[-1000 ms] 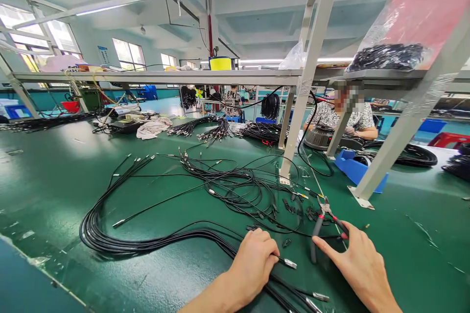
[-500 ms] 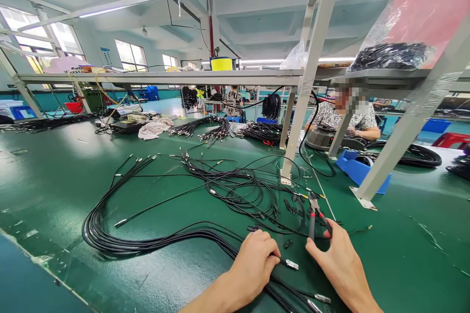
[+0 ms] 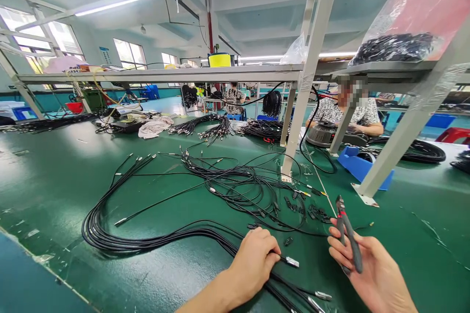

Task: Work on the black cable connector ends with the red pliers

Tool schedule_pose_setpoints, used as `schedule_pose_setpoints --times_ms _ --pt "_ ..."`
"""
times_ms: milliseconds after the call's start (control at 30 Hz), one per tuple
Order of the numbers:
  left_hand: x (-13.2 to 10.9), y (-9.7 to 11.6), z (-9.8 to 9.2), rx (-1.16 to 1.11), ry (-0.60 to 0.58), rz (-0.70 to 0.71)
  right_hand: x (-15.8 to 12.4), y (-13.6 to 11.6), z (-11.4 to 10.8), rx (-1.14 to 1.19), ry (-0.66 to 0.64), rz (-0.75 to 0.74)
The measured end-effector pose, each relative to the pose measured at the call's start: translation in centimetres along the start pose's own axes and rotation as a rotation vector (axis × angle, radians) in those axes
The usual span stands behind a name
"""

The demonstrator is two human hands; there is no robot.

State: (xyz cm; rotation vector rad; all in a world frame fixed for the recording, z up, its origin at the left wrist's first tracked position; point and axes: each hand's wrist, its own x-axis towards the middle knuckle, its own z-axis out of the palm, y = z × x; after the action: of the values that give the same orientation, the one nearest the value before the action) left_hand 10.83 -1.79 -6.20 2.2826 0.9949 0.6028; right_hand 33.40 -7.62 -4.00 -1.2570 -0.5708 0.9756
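Note:
Low in the middle of the head view, my left hand [image 3: 255,257] is closed around a black cable whose silver connector [image 3: 293,262] sticks out to the right. Under and beside that hand runs a bundle of black cables [image 3: 154,243], curving away across the green table to the left. More metal cable ends [image 3: 323,296] lie just below. My right hand [image 3: 370,264] holds a pair of cutting pliers [image 3: 347,234] with dark grips and red bands, jaws pointing up and away. Small black plastic pieces [image 3: 318,213] lie to the left of the pliers.
A loose tangle of black cables [image 3: 242,183] spreads over the table [image 3: 55,181]. White shelf posts [image 3: 301,107] rise at the right, near a blue tape dispenser [image 3: 363,166]. Across the table sits a co-worker [image 3: 367,115] beside a grey machine [image 3: 320,134].
My right hand has picked the pliers up from among the black pieces and brought them to the right and nearer. My left hand stays on the cable.

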Motion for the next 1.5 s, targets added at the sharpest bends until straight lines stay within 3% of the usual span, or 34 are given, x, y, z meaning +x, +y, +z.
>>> schedule_pose_setpoints --times_ms 100,200,467,633,833,1000,1133,1300,1500 --pt "0.0 -0.1 0.1 0.000 0.002 0.006 -0.5 -0.7 -0.5 0.413 -0.077 0.183" --pt "0.0 -0.2 0.1 0.005 -0.003 0.018 -0.8 -0.7 -0.6 0.509 -0.132 0.247" --pt "0.1 0.0 -0.1 0.005 -0.009 0.018 -1.0 -0.6 -0.3 0.402 -0.026 0.266" --pt "0.1 -0.1 -0.1 -0.006 0.002 0.013 -1.5 -1.8 -0.3 0.487 -0.073 0.234" --pt "0.1 0.4 -0.5 -0.095 0.024 0.002 -1.3 -1.7 -1.5 0.267 -0.072 0.108" --pt "0.1 1.0 -1.1 -0.222 0.054 -0.070 -0.9 -1.6 -2.0 0.203 -0.054 0.052" --pt "0.0 1.1 -1.2 -0.302 0.047 -0.144 -0.9 -1.6 -2.2 0.199 -0.036 0.123" --pt "0.1 1.2 -1.1 -0.380 0.021 -0.220 -1.2 -0.9 -2.1 0.139 -0.113 0.175" --pt "0.3 1.6 -1.4 -0.415 0.017 -0.285 -1.0 -1.7 -2.5 -0.059 -0.024 0.033"
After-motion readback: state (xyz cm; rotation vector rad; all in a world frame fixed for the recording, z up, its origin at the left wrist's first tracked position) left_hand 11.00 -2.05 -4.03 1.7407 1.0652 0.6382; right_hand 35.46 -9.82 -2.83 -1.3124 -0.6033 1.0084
